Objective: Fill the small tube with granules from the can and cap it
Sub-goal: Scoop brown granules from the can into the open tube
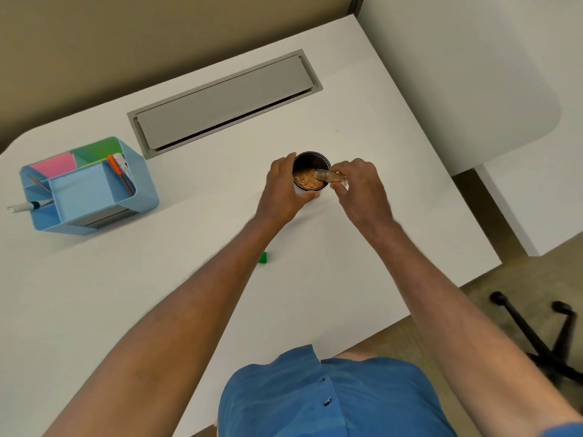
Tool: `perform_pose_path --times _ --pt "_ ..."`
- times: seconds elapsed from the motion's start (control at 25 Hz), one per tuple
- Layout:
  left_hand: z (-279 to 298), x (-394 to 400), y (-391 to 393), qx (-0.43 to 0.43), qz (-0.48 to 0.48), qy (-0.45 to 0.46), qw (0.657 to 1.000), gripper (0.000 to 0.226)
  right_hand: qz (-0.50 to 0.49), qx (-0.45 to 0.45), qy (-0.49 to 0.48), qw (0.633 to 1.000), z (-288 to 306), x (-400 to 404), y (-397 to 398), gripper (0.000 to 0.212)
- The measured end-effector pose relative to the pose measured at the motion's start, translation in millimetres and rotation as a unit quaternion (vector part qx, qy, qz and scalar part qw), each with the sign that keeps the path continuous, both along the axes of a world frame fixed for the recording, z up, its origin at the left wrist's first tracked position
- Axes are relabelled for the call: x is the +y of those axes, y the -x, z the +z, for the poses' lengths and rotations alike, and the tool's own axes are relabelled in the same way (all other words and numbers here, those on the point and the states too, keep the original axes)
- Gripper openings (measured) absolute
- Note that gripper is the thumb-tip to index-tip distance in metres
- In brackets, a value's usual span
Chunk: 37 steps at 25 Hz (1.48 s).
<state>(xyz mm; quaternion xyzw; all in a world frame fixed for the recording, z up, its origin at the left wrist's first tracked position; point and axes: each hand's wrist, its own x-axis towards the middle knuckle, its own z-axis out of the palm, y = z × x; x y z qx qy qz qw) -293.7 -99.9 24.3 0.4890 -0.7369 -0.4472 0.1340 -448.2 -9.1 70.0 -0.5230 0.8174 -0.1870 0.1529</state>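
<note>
**Tube Dipped Into Can of Granules**

Nearest the camera, a blue buttoned shirt (315,398) was seen at the lower edge, with both bare forearms stretched forward over the white desk (157,279). A small green piece (262,258), possibly the cap though this could not be told for certain, lay on the desk just beside the left forearm, apart from everything else.

Further out, the left hand (280,193) was wrapped around the side of the can (310,159), its grip closed on the can wall with the fingers curled to the far rim and the thumb on the near side. The can stood upright on the desk, open at the top, with tan granules (304,181) visible inside. The small tube (328,176) was held by the right hand (362,190), pinched between the fingertips in a closed grip; it was tilted nearly flat, its open end reaching over the can's right rim and down to the granules. Some granules could be seen inside the clear tube.

To the far left, a light blue organiser (142,190) holding pens and coloured notes stood on the desk. Beyond the can, a grey cable hatch (224,99) was set into the desk surface.
</note>
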Motion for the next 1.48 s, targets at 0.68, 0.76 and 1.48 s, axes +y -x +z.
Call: perform_pose_path --times 0.68,0.76,1.48 --pt "-2.8 4.1 7.2 -0.01 0.006 0.02 1.0 0.09 0.011 -0.004 -0.001 1.0 9.4 -6.9 -4.1 0.03" --pt "-3.0 4.2 6.9 -0.011 0.007 0.019 1.0 0.09 0.011 -0.002 -0.001 1.0 9.5 -8.0 -4.1 0.029" --pt "-6.4 4.2 6.8 0.001 0.012 0.015 1.0 0.085 -0.015 -0.034 0.004 0.999 1.1 -9.3 -0.7 0.027"
